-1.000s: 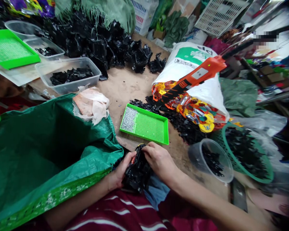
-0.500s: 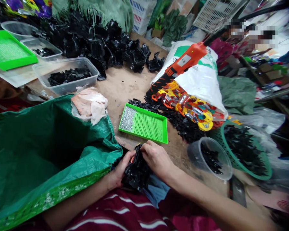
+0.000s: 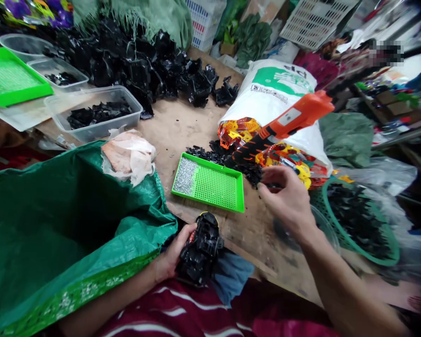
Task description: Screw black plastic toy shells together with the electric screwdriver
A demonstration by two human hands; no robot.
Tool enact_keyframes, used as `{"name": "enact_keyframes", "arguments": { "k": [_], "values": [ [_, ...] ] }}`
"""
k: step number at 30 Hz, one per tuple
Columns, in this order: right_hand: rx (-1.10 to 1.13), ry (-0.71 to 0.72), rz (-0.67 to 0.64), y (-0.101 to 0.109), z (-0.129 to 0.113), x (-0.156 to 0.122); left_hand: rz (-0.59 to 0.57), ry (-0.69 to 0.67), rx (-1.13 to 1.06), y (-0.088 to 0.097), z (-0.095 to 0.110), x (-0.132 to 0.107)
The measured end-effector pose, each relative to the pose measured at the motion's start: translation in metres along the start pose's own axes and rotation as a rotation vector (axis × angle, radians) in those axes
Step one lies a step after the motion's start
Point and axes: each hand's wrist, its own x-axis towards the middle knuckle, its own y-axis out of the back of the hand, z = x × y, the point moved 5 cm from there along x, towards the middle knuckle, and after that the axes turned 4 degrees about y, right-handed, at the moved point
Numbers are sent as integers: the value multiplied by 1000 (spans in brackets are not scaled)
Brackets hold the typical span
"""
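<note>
- I have the left hand (image 3: 173, 255) clamped on a black plastic body (image 3: 199, 248), thumb along its near-left side, the piece held above the lap; its upper end shows a yellow edge.
- My right hand (image 3: 289, 196) is well apart from the left, raised over the counter (image 3: 192, 126), fingers curled and thumb parted from them.
- Just beyond the right hand, I see an orange-and-black tool (image 3: 287, 119) slanting, its black end lower and to the left.
- Ahead of the left hand and left of the right one, a green tray (image 3: 217, 189) carries small silver pieces (image 3: 185, 175) at its left end.
- Black strips (image 3: 210, 152) lie behind that tray, reaching toward the right fingertips.
- Beyond the right hand, a white sack (image 3: 263, 98) lies with orange and yellow parts (image 3: 238, 133) at its mouth.
- Right of the right hand I have a green basket (image 3: 389, 252) of black pieces; a clear tub (image 3: 324, 220) is partly hidden by the forearm.
- Left of the left hand, a large green bag (image 3: 28, 201) gapes.
</note>
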Motion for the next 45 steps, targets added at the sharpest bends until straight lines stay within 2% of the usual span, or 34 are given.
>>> {"name": "enact_keyframes", "arguments": {
  "k": [2, 5, 7, 11, 15, 21, 25, 30, 34, 39, 45],
  "values": [
    [247, 70, 29, 2, -1, 22, 8, 28, -7, -3, 1, -3],
    [515, 190, -29, -11, -20, 48, 3, 0, -31, -8, 4, -8],
    [550, 208, 34, -20, -33, 62, 1, -11, -41, -10, 6, -10],
    [607, 169, 254, -35, -43, 81, 5, 2, -82, -11, 5, -12],
    [700, 177, 321, -42, -50, 85, 1, -61, -87, -14, 8, -14],
    [692, 200, 330, -38, -63, 66, -7, -35, -51, -12, 6, -10],
    [670, 147, 288, -34, -67, 46, 11, -12, -47, -8, 3, -7],
    [905, 3, 131, -35, -71, 12, 32, 5, -42, -4, 0, -3],
    [1020, -10, 50, -40, -76, -21, 13, 9, -59, -4, 0, 0],
    [1033, -96, 40, -52, -70, -54, -11, -45, -58, -6, 2, 1],
    [1125, -105, 17, -57, -68, -63, -5, -58, -57, -5, 1, 3]
  ]
}}
